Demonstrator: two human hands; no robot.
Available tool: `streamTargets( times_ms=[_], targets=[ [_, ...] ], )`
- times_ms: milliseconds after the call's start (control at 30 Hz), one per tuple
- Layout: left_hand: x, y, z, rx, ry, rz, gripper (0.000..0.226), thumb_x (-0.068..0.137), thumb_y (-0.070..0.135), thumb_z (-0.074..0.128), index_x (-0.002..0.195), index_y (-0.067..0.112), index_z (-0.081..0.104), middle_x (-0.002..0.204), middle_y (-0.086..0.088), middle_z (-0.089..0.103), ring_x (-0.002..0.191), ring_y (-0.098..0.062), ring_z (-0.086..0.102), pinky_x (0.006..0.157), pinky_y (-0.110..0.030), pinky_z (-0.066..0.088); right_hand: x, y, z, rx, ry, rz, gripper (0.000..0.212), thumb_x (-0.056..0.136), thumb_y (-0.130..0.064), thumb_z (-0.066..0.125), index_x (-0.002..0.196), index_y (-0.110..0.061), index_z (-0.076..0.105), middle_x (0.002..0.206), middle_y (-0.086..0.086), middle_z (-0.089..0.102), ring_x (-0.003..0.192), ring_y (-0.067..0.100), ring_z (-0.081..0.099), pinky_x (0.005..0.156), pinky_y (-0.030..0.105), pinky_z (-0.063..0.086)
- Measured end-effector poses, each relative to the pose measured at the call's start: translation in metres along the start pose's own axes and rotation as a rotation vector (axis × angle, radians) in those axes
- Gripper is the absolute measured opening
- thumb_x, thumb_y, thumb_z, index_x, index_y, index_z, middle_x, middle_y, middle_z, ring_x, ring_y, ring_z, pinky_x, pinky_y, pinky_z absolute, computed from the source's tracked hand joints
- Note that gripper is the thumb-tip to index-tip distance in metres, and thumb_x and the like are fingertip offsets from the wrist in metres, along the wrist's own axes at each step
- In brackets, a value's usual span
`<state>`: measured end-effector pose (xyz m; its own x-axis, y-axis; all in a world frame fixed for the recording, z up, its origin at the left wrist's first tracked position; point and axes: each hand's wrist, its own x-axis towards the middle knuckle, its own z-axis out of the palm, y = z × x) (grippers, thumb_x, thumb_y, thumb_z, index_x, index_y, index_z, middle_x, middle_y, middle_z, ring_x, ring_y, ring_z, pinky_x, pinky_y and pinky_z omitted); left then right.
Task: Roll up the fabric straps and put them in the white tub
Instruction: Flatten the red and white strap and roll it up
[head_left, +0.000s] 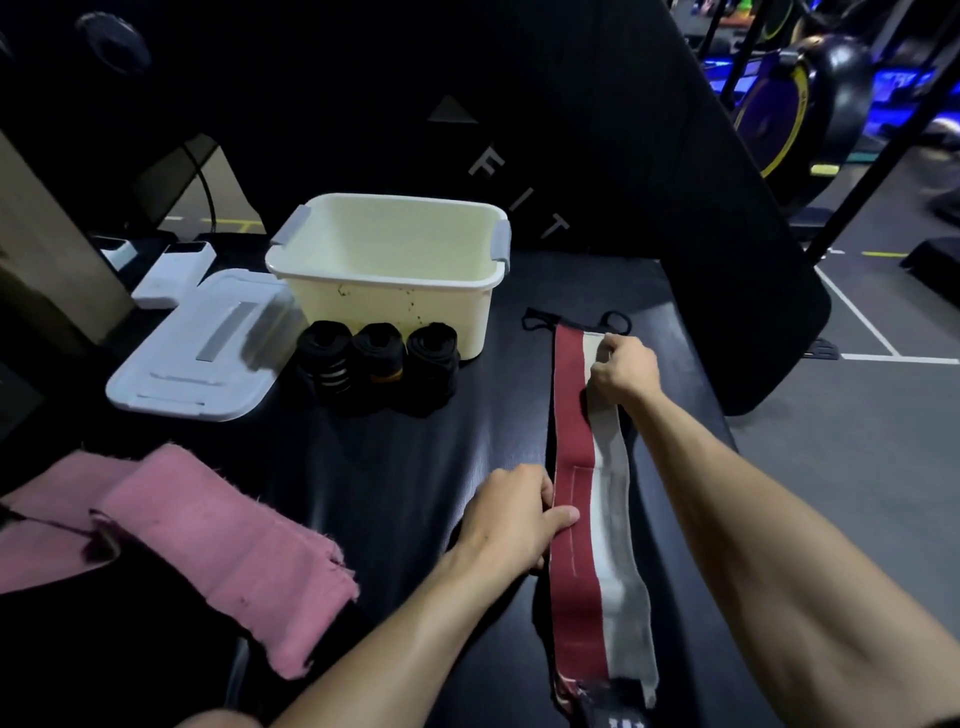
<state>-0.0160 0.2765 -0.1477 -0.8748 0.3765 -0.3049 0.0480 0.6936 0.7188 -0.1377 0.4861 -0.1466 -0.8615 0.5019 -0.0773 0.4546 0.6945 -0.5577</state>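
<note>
A long red, white and grey fabric strap lies flat on the black bench, running away from me, with thin black loops at its far end. My right hand grips the strap's far end with curled fingers. Against the strap's left edge near its middle, my left hand pinches the fabric, thumb on top. The white tub stands at the back centre, and I see nothing inside it. Three rolled black straps sit side by side in front of the tub.
A white lid lies left of the tub, with small white boxes behind it. A pink towel lies at the near left. A black padded panel rises behind the bench. Gym floor and equipment lie to the right.
</note>
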Motion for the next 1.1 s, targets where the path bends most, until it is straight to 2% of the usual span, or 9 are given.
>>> streamTargets(
  times_ms=[100,200,367,533,600,733,867,967,1100],
  targets=[
    [0.002,0.001,0.002,0.196,0.102,0.104,0.029,0.091,0.052,0.070,0.089,0.025,0.058,0.082,0.000,0.071,0.083,-0.023,0.069,0.077,-0.038,0.056,-0.005,0.007,-0.005,0.042,0.035,-0.025,0.006,0.079,-0.007,0.059,0.076,-0.011,0.056,0.073,0.004,0.059,0.080,0.029,0.058,0.062,0.030,0.036],
    [0.001,0.004,0.000,0.300,0.123,0.138,0.031,0.095,0.053,0.064,0.097,0.022,0.061,0.096,-0.002,0.070,0.096,-0.029,0.065,0.075,-0.036,0.048,-0.014,0.010,-0.016,0.052,0.037,0.012,0.026,0.079,-0.024,0.074,0.069,-0.010,0.054,0.063,0.003,0.056,0.073,0.026,0.060,0.048,0.029,0.033],
    [0.000,0.007,-0.004,0.479,0.138,0.169,0.041,0.095,0.059,0.059,0.110,0.021,0.055,0.105,-0.003,0.070,0.102,-0.031,0.065,0.072,-0.036,0.039,-0.040,-0.001,-0.049,0.070,-0.376,0.223,0.053,0.077,-0.045,0.086,0.069,-0.003,0.054,0.061,0.009,0.060,0.047,0.023,0.058,0.044,0.026,0.050],
    [-0.003,0.011,-0.006,0.515,0.156,0.212,0.044,0.094,0.059,0.061,0.116,0.022,0.052,0.108,-0.001,0.072,0.104,-0.031,0.067,0.076,-0.039,0.045,-0.074,0.000,-0.070,-0.211,-0.670,0.220,0.068,0.082,-0.064,0.072,0.094,0.003,0.069,0.080,0.016,0.077,0.072,0.027,0.077,0.064,0.033,0.062],
    [-0.006,0.014,-0.004,0.562,0.158,0.242,0.038,0.096,0.057,0.058,0.108,0.021,0.053,0.109,-0.001,0.071,0.104,-0.032,0.067,0.073,-0.038,0.040,-0.087,0.003,-0.067,-0.179,-0.631,0.178,0.060,0.085,-0.060,0.071,0.090,-0.001,0.064,0.080,0.014,0.076,0.068,0.025,0.075,0.066,0.034,0.061],
    [-0.007,0.012,-0.006,0.571,0.081,0.267,0.037,0.097,0.058,0.056,0.098,0.021,0.051,0.110,-0.001,0.064,0.105,-0.030,0.064,0.076,-0.039,0.042,-0.102,0.018,-0.051,-0.066,-0.426,0.108,0.044,0.088,-0.046,0.075,0.073,-0.009,0.058,0.057,0.004,0.062,0.047,0.014,0.059,0.046,0.023,0.046],
    [-0.004,0.008,-0.011,0.464,0.008,0.260,0.038,0.093,0.059,0.062,0.089,0.025,0.046,0.103,0.002,0.065,0.099,-0.027,0.064,0.077,-0.039,0.048,-0.106,0.036,-0.036,0.305,-0.354,0.143,0.047,0.090,-0.026,0.077,0.059,-0.015,0.045,0.045,-0.003,0.044,0.039,0.011,0.042,0.053,0.027,0.046],
    [0.001,0.008,-0.017,0.414,0.033,0.261,0.039,0.089,0.059,0.066,0.109,0.028,0.053,0.099,0.008,0.072,0.097,-0.024,0.068,0.081,-0.043,0.055,-0.101,0.034,-0.028,0.438,-0.262,0.145,0.040,0.089,-0.022,0.079,0.063,-0.016,0.049,0.051,-0.004,0.049,0.043,0.008,0.044,0.048,0.024,0.046],
    [0.003,0.009,-0.032,0.339,0.085,0.287,0.054,0.090,0.053,0.069,0.138,0.037,0.050,0.101,0.016,0.069,0.102,-0.018,0.065,0.088,-0.041,0.054,-0.079,0.027,-0.021,0.444,-0.111,0.097,0.031,0.080,-0.030,0.086,0.073,-0.012,0.062,0.067,0.002,0.063,0.063,0.015,0.060,0.070,0.046,0.063]
  ],
)
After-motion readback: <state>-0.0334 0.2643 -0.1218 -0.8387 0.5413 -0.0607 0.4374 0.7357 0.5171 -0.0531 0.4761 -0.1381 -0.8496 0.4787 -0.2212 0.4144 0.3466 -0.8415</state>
